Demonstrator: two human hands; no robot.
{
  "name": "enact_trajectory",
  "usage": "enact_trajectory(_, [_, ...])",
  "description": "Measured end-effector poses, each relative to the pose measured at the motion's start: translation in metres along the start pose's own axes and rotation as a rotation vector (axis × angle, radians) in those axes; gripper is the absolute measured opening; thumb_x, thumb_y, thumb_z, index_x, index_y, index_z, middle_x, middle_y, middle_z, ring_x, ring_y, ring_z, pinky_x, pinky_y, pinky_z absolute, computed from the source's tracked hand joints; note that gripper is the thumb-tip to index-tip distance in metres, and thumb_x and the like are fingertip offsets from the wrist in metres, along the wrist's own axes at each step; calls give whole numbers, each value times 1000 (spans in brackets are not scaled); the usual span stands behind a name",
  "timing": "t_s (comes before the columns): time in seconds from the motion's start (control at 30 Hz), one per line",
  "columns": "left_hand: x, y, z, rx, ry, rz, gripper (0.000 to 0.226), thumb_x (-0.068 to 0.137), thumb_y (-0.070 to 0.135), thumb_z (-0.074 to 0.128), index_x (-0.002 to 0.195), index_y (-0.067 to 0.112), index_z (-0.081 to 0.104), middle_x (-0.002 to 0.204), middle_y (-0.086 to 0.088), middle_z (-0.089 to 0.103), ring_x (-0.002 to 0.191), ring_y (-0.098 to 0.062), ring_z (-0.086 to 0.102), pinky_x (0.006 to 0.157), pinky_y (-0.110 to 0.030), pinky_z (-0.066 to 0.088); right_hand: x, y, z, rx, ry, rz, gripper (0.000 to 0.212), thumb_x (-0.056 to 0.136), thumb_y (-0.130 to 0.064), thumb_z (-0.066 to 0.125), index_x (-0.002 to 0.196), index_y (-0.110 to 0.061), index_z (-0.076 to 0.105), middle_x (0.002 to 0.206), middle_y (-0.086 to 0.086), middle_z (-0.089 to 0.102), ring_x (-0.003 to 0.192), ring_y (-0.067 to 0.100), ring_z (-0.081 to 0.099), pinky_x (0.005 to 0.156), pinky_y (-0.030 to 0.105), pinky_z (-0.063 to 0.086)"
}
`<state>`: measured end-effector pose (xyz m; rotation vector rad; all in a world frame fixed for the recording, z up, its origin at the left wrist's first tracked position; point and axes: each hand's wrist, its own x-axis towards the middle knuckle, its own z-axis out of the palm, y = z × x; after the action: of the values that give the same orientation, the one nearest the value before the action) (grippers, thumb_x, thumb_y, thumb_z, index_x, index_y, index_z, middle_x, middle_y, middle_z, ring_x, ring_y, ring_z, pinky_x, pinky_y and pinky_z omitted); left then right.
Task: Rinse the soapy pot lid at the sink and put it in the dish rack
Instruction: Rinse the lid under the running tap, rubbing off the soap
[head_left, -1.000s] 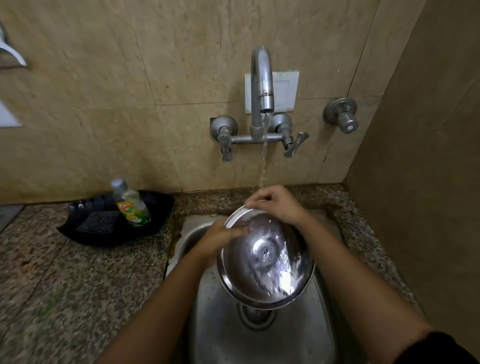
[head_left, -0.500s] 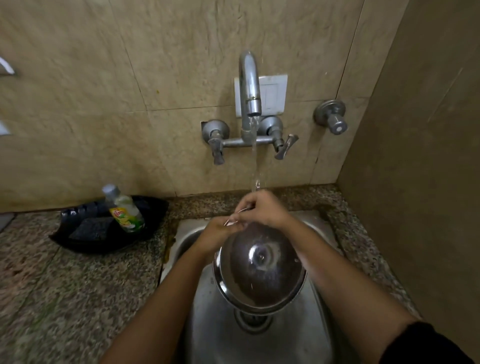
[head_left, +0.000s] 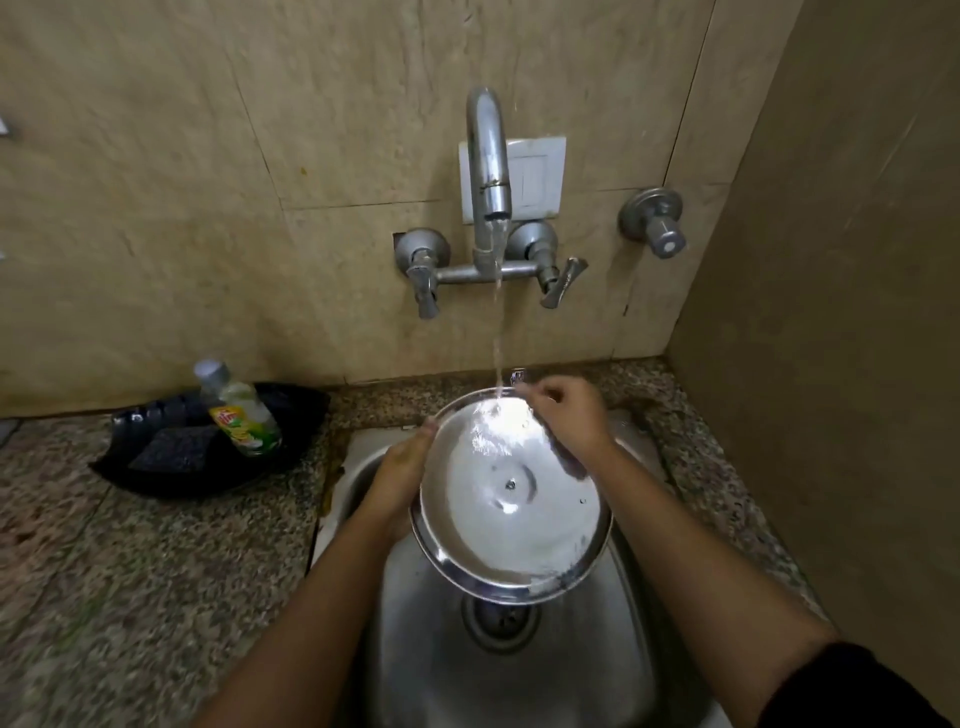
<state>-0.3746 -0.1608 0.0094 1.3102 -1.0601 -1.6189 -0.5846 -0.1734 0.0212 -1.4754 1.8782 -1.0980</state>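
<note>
From the head camera, the pot lid (head_left: 511, 499) is held over the sink (head_left: 631, 644), tilted so that what looks like its hollow underside faces up toward the camera. A thin stream of water falls from the tap (head_left: 488, 171) and lands near the lid's far rim, spreading in a bright sheet over the metal. The left hand (head_left: 400, 470) is closed on the lid's left edge, with the fingers going behind it. The right hand (head_left: 569, 415) is curled at the far right rim, close to where the water lands; it seems to grip or rub the edge, but the exact hold cannot be made out.

As for progress, the rinse looks to be in the middle: water is running over the lid and no thick foam shows on the face in view, though a few drops and streaks cling near the lower rim. The other face is hidden, so whether it is clean cannot be told. The move to the dish rack is not yet done, and no rack shows in this view.

The sink basin holds nothing visible beyond its drain (head_left: 501, 621) under the lid. On the counter (head_left: 156, 571) to the left, a black tray (head_left: 291, 457) holds a dish soap bottle (head_left: 240, 410) lying propped at a slant and a dark scrub pad (head_left: 174, 447).
</note>
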Motion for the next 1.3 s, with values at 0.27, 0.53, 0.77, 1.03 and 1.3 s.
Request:
enact_trajectory(0.27, [-6,-12,19,-36,169,-6,57,92,55,44,95,4,71,95,-24,72,90,-33,70,87,-47,56,-23,-1,47,-573,178,-169,52,97,-32,37,143,-10,34,144,12,45,133,28,40,111,46,30])
enact_trajectory(0.53, [2,2,7,-71,333,89,49,95,48,45,88,6,70,78,-10,71,72,-24,69,58,-23,55,-90,39,23,-728,-223,-498,65,96,-48,22,153,-20,7,162,-1,6,149,17,4,120,38,6])
enact_trajectory(0.77, [-8,-9,23,-48,261,48,51,95,47,46,87,2,69,77,-12,71,71,-24,68,64,-28,56,-22,0,48,-625,8,-298,70,98,-47,26,152,-10,4,161,8,3,149,21,-2,121,44,7])
enact_trajectory(1.03, [4,-9,9,-104,342,131,46,90,54,51,71,16,70,79,-11,72,78,-25,68,78,-41,55,-85,38,35,-749,-255,-646,64,98,-47,26,153,-22,6,161,-3,4,148,10,-2,120,40,13])
enact_trajectory(1.3, [0,-12,19,-31,305,90,60,93,51,46,89,-6,66,77,-19,65,72,-26,62,65,-33,51,-16,4,44,-673,48,-297,68,97,-47,23,152,-10,6,161,8,2,149,21,0,121,42,8])
